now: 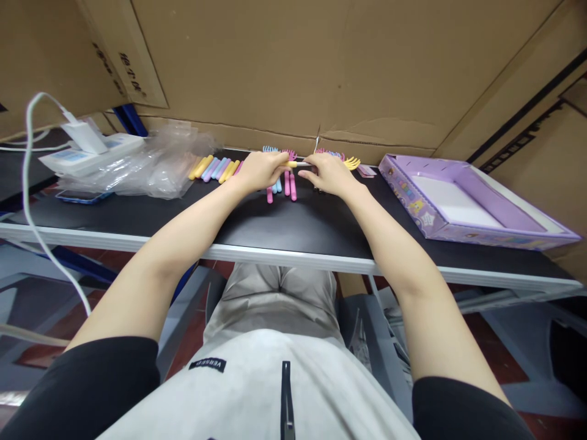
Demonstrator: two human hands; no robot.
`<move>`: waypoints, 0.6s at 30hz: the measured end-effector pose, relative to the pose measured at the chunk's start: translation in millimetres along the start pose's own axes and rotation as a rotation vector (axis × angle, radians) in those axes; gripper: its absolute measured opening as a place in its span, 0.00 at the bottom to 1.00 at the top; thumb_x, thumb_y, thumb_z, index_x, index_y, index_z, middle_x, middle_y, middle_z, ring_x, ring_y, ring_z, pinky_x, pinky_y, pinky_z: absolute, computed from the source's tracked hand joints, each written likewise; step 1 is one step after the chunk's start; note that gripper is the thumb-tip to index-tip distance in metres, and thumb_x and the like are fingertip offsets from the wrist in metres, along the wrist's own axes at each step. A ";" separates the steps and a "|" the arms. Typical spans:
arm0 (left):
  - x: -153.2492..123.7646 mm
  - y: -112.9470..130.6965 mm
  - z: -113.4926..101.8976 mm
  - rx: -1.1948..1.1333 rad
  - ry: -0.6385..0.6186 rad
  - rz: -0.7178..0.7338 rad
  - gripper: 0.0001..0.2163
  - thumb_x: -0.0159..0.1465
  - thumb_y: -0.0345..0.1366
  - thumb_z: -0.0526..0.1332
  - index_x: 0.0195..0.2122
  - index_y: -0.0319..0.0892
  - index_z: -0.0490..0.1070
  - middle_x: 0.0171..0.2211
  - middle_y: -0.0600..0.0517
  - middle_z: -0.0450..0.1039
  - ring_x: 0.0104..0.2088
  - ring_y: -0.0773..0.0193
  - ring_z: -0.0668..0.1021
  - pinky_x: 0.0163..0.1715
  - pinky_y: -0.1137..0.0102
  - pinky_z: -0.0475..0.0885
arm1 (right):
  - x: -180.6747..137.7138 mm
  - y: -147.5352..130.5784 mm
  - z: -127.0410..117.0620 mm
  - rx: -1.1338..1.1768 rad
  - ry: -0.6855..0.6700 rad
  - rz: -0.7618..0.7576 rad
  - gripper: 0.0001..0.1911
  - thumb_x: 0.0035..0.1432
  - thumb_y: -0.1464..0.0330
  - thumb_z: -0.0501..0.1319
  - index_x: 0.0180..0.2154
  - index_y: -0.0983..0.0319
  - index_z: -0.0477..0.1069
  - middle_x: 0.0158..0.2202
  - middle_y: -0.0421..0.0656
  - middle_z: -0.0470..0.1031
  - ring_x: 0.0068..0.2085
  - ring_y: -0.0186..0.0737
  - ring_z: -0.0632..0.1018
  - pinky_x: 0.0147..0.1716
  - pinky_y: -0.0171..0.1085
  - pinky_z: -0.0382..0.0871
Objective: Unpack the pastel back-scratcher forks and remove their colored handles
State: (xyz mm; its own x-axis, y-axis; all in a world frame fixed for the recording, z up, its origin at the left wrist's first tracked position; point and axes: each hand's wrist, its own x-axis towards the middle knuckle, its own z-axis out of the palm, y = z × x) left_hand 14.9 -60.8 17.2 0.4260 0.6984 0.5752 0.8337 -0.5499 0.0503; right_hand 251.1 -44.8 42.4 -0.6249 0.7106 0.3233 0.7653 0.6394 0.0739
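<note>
My left hand [263,168] is closed around the yellow handle [292,164] of what looks like a back scratcher. A thin metal rod [304,164] runs from that handle into my right hand [331,171], whose fingers are closed on it. Just past the right hand a yellow claw head [353,163] sticks out, roughly in line with the rod. Behind and between the hands lie back scratchers with a blue claw [270,149] and a pink claw [289,154]. Pink handles [293,187] point toward me below them. More claw heads are partly hidden behind the right hand.
Several yellow, purple and blue handles [211,168] lie in a row at left, beside clear plastic bags [156,168]. A phone [83,197] and a power strip with a white charger [89,137] are farther left. At right stands an open purple box [426,226]. Cardboard [284,73] walls the back.
</note>
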 end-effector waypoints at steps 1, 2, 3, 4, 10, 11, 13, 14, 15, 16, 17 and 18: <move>0.2 0.4 -0.9 -0.002 0.000 -0.006 0.11 0.68 0.33 0.58 0.47 0.44 0.77 0.40 0.42 0.83 0.44 0.46 0.84 0.39 0.63 0.71 | -0.2 -1.5 -1.4 -0.004 0.010 0.007 0.24 0.76 0.59 0.54 0.62 0.65 0.75 0.54 0.59 0.81 0.56 0.57 0.77 0.55 0.48 0.67; 0.5 0.6 -1.7 -0.007 -0.001 -0.010 0.11 0.68 0.33 0.58 0.47 0.44 0.77 0.40 0.42 0.83 0.44 0.46 0.84 0.39 0.63 0.71 | -0.4 -2.8 -2.5 -0.009 0.020 0.016 0.24 0.77 0.59 0.54 0.62 0.64 0.75 0.55 0.58 0.81 0.57 0.57 0.77 0.55 0.48 0.66; 0.9 0.7 -2.4 -0.015 0.000 -0.010 0.11 0.68 0.33 0.58 0.47 0.44 0.77 0.40 0.42 0.83 0.44 0.46 0.84 0.39 0.63 0.71 | -0.4 -4.0 -3.3 -0.015 0.029 0.026 0.24 0.77 0.58 0.53 0.62 0.63 0.75 0.56 0.58 0.80 0.58 0.57 0.77 0.55 0.48 0.66; 1.3 0.5 -2.8 -0.023 0.003 -0.008 0.11 0.67 0.33 0.58 0.47 0.44 0.77 0.40 0.42 0.83 0.44 0.46 0.84 0.40 0.63 0.72 | -0.2 -4.8 -3.7 -0.021 0.037 0.039 0.23 0.77 0.58 0.52 0.62 0.62 0.75 0.57 0.57 0.80 0.58 0.57 0.76 0.54 0.48 0.66; 4.6 -3.6 -0.2 -0.072 0.020 0.009 0.10 0.67 0.34 0.58 0.45 0.44 0.78 0.38 0.44 0.82 0.42 0.47 0.84 0.40 0.63 0.71 | 5.1 -1.8 3.9 -0.031 0.077 0.090 0.24 0.78 0.54 0.50 0.56 0.59 0.79 0.54 0.55 0.82 0.56 0.57 0.76 0.50 0.46 0.66; 5.4 -4.3 0.5 -0.078 0.022 0.005 0.10 0.67 0.35 0.59 0.45 0.44 0.78 0.37 0.44 0.82 0.42 0.47 0.84 0.40 0.62 0.71 | 6.2 -0.7 5.4 -0.027 0.082 0.088 0.24 0.78 0.54 0.50 0.55 0.59 0.79 0.52 0.55 0.82 0.55 0.57 0.76 0.49 0.45 0.66; 7.1 -5.4 1.8 -0.080 0.025 -0.009 0.10 0.68 0.36 0.59 0.45 0.45 0.79 0.37 0.45 0.82 0.42 0.48 0.84 0.40 0.62 0.71 | 7.7 1.0 6.8 -0.017 0.086 0.093 0.24 0.78 0.54 0.51 0.55 0.59 0.80 0.51 0.55 0.83 0.54 0.57 0.76 0.48 0.45 0.66; 8.2 -5.7 2.1 -0.077 0.027 -0.019 0.10 0.68 0.36 0.59 0.45 0.45 0.79 0.37 0.45 0.82 0.43 0.48 0.83 0.40 0.62 0.71 | 8.1 1.6 6.6 -0.011 0.085 0.101 0.24 0.78 0.54 0.51 0.56 0.59 0.80 0.50 0.55 0.83 0.53 0.57 0.77 0.48 0.45 0.66; 9.3 -5.9 2.1 -0.073 0.030 -0.029 0.10 0.68 0.37 0.59 0.45 0.45 0.80 0.37 0.45 0.82 0.43 0.47 0.83 0.41 0.62 0.71 | 8.2 2.1 5.8 -0.006 0.082 0.112 0.24 0.78 0.55 0.52 0.56 0.59 0.80 0.50 0.54 0.83 0.53 0.57 0.77 0.48 0.45 0.66; 10.6 -6.1 1.9 -0.070 0.032 -0.037 0.10 0.69 0.37 0.60 0.45 0.45 0.80 0.37 0.45 0.82 0.43 0.47 0.83 0.41 0.62 0.71 | 8.2 2.6 4.6 -0.001 0.081 0.125 0.23 0.77 0.56 0.52 0.56 0.60 0.80 0.50 0.54 0.83 0.52 0.57 0.77 0.48 0.45 0.67; 11.9 -6.4 1.4 -0.067 0.035 -0.041 0.10 0.69 0.38 0.60 0.45 0.45 0.80 0.37 0.45 0.82 0.44 0.47 0.83 0.41 0.62 0.71 | 8.1 3.0 3.1 0.005 0.080 0.137 0.23 0.77 0.57 0.52 0.57 0.60 0.81 0.50 0.54 0.83 0.52 0.57 0.77 0.48 0.45 0.67; 13.2 -6.8 0.8 -0.065 0.038 -0.043 0.10 0.69 0.38 0.60 0.44 0.45 0.80 0.38 0.45 0.83 0.44 0.47 0.83 0.41 0.62 0.71 | 8.1 3.5 1.6 0.010 0.081 0.145 0.23 0.77 0.57 0.52 0.57 0.60 0.81 0.50 0.54 0.84 0.52 0.57 0.78 0.48 0.45 0.67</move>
State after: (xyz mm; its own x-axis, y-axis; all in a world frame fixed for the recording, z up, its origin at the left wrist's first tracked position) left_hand 15.1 -47.5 23.8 0.3758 0.7046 0.6019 0.8257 -0.5494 0.1276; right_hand 248.5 -36.3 43.7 -0.4932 0.7697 0.4053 0.8446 0.5352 0.0115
